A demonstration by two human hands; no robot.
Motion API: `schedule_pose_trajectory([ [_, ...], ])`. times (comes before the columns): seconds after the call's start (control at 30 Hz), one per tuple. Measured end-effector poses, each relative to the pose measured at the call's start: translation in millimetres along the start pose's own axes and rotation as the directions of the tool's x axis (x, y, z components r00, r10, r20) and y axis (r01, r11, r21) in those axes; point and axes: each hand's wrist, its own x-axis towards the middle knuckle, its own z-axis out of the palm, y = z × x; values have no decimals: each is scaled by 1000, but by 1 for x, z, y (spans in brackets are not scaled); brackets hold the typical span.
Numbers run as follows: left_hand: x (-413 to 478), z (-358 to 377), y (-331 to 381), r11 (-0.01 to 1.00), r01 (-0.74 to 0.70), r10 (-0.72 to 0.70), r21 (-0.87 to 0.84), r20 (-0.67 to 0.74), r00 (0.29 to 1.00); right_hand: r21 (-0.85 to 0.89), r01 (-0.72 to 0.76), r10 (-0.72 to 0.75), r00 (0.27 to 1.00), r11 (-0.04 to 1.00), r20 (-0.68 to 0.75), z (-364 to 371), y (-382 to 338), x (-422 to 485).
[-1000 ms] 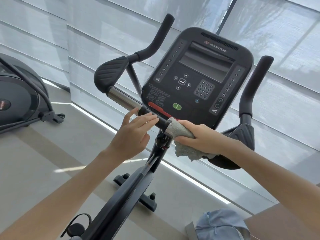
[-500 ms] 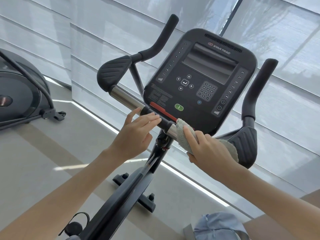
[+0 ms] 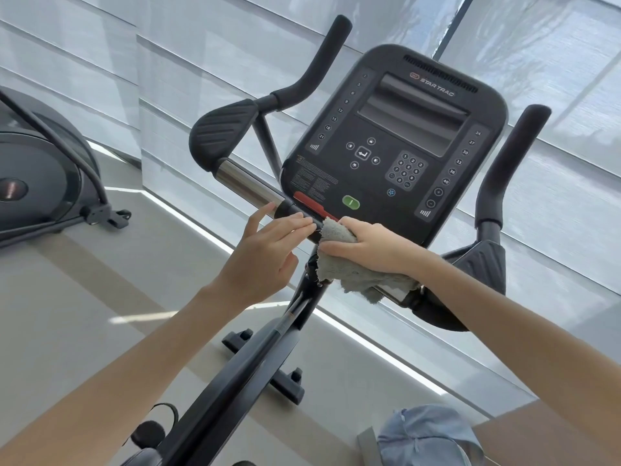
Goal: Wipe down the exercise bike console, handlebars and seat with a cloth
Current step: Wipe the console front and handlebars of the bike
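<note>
Gripping: the right hand (image 3: 368,245) is closed around a grey cloth (image 3: 349,269), pressing it on the handlebar (image 3: 245,183) just below the console (image 3: 396,142).
Left hand (image 3: 268,250): open, fingertips resting on the bar's black collar, just beside the cloth.
Cloth: its loose end hangs under the bar.
Seat: outside the head view.

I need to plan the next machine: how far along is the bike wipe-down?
Nothing shows as finished. In hand: the right hand presses the grey cloth around the handlebar crossbar just below the console, while the left hand rests fingertips on the bar. Left: the upright grips, probably the console face; the seat is out of view.
</note>
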Motion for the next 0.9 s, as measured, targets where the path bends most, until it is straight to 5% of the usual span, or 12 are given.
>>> schedule_pose_trajectory([
  [0.17, -1, 0, -1, 1000, 1, -1, 8, 21, 1000, 289, -70, 2, 973, 955, 230, -8, 9, 3],
  [0.27, -2, 0, -2, 1000, 6, -6, 2, 21, 1000, 319, -135, 26, 946, 938, 323, -11, 14, -4],
  [0.47, -2, 1, -3, 1000, 16, -16, -13, 21, 1000, 63, -98, 89, 987, 993, 130, -7, 22, -27],
  [0.6, -2, 1, -3, 1000, 7, -7, -8, 18, 1000, -29, -65, 70, 979, 997, 193, -16, 18, -41],
  [0.8, -1, 3, -2, 1000, 14, -13, -17, 10, 1000, -74, 93, -75, 972, 993, 224, -31, 35, -59],
  [0.9, -1, 3, -1, 1000, 17, -17, -20, 4, 1000, -310, 231, -196, 971, 922, 138, -16, 40, -68],
])
